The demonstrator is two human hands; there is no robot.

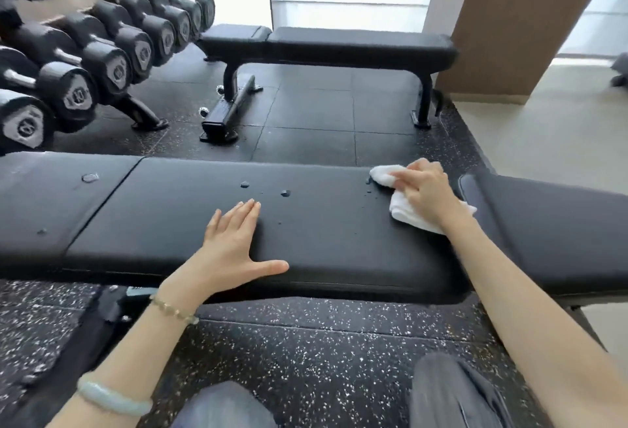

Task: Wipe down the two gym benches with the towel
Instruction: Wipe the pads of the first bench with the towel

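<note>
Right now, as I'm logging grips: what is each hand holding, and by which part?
The right hand grips the white towel at its bunched middle, on the near bench. The left hand holds nothing, lying flat there.

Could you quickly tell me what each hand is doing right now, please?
Left hand: open, resting flat on the near bench.
Right hand: gripping the white towel against the same bench.

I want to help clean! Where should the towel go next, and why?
Probably slide the towel left along the near bench. The right hand holds it on the right side, and drops sit unwiped further left, just past the flat left hand.
</note>
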